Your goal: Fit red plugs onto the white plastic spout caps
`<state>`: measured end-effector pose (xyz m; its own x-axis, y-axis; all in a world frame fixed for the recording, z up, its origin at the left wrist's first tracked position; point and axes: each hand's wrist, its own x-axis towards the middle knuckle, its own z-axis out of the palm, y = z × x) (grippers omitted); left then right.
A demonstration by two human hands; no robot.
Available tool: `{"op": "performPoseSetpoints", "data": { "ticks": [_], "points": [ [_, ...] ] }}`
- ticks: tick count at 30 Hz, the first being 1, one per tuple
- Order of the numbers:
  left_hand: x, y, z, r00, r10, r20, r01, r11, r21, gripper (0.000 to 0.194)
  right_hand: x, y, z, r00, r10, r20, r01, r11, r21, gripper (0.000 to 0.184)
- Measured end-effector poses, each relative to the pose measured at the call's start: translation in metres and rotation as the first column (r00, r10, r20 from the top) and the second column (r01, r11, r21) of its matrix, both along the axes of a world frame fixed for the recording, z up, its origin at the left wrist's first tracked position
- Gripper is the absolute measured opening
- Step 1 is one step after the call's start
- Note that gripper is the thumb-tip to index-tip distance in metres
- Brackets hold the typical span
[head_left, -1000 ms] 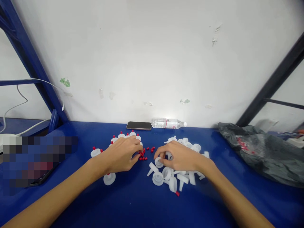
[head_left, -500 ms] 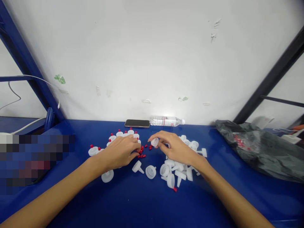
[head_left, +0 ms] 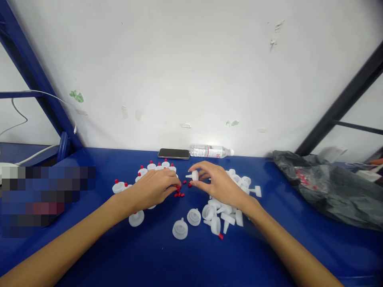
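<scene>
My right hand (head_left: 220, 181) pinches a white nozzle cap (head_left: 194, 175) between thumb and fingers, its thin spout pointing left. Opposite it, my left hand (head_left: 155, 185) is closed at the edge of a small pile of red tip caps (head_left: 179, 194), with red showing at its fingertips. Behind and beside that hand stand several white nozzle caps with red tips (head_left: 119, 186), partly covered by it. Bare white nozzle caps (head_left: 215, 225) lie heaped under and around my right hand. Two loose nozzle caps (head_left: 180, 229) rest nearer to me.
A phone (head_left: 173, 154) and a clear plastic bottle (head_left: 211, 151) lie against the wall on the blue table (head_left: 191, 263). On the right is a dark plastic bag (head_left: 329, 203) with a clear bag of red pieces (head_left: 306, 178) on it. Blue posts flank the table.
The nozzle cap in my right hand has turned, so its spout now points left. One loose nozzle cap has shifted toward me and turned. My left hand stays at the red caps.
</scene>
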<state>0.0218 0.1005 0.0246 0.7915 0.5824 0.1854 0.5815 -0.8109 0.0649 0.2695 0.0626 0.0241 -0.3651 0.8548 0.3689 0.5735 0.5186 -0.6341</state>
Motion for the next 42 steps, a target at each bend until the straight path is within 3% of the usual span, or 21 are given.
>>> {"op": "performPoseSetpoints", "data": {
  "ticks": [6, 12, 16, 26, 35, 42],
  "points": [
    [0.000, 0.007, -0.002, 0.992, -0.010, 0.128, 0.007, 1.000, 0.019, 0.019, -0.002, -0.001, 0.003, 0.999, -0.032, 0.030, 0.031, 0.998, 0.048, 0.023],
    [0.007, 0.000, 0.004, 0.903, 0.145, 0.405, -0.095, 0.986, -0.140, 0.014, -0.006, -0.005, 0.006, 1.000, -0.023, 0.019, 0.022, 0.998, 0.062, 0.024],
    [0.009, -0.004, 0.009, 0.852, 0.195, 0.485, -0.100, 0.971, -0.215, 0.018, -0.007, -0.006, 0.007, 1.000, -0.025, -0.010, 0.026, 0.996, 0.087, 0.024],
    [0.009, -0.002, 0.004, 0.858, 0.152, 0.490, -0.063, 0.979, -0.193, 0.020, -0.009, -0.007, 0.006, 0.997, 0.011, -0.082, -0.004, 0.996, 0.087, 0.024],
    [0.007, -0.006, -0.001, 0.960, 0.075, 0.270, -0.095, 0.993, 0.063, 0.034, -0.011, -0.006, 0.003, 0.974, -0.026, -0.225, 0.033, 0.999, 0.027, 0.034],
    [0.007, -0.013, 0.001, 0.934, 0.043, 0.354, -0.048, 0.999, 0.004, 0.029, -0.019, -0.009, 0.000, 0.948, -0.076, -0.309, 0.079, 0.997, -0.002, 0.031]
  ]
}}
